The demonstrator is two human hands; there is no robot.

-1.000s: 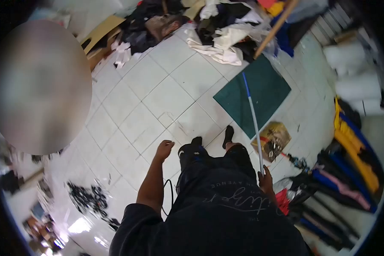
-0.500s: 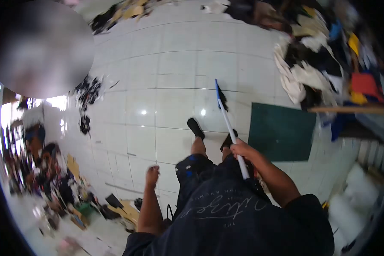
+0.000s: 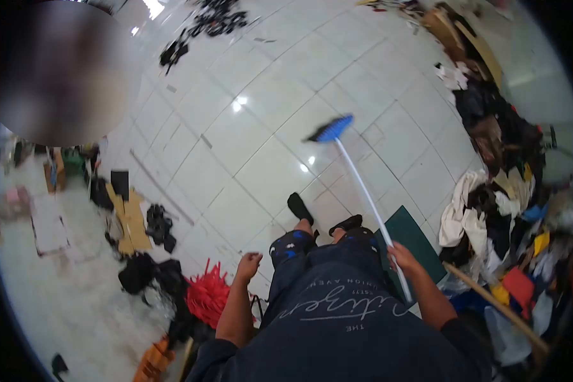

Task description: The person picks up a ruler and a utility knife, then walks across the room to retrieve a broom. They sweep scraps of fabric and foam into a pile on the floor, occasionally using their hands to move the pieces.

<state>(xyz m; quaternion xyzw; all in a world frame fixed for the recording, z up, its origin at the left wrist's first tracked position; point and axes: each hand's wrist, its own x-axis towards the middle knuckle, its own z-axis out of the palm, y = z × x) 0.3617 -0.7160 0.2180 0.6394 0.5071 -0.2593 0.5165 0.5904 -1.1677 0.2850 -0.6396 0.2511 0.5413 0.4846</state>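
Note:
A broom with a pale handle and a blue, dark-bristled head stretches out in front of me, its head over the tiles beyond my feet. My right hand is wrapped round the upper part of the handle, at my right side. My left hand hangs free on the other side with its fingers curled in, and I see nothing in it. A dark green mat lies on the floor, partly behind the handle and my right hand.
Heaped fabric and scraps line the right side, with a wooden strip near me. On the left lie red strips, black bags and cardboard. A pile of black scraps sits far ahead on the tiled floor.
My view has turned to the left. The broom's head has swung leftward relative to my feet, and its blue face now shows broadly. My right hand still grips the handle.

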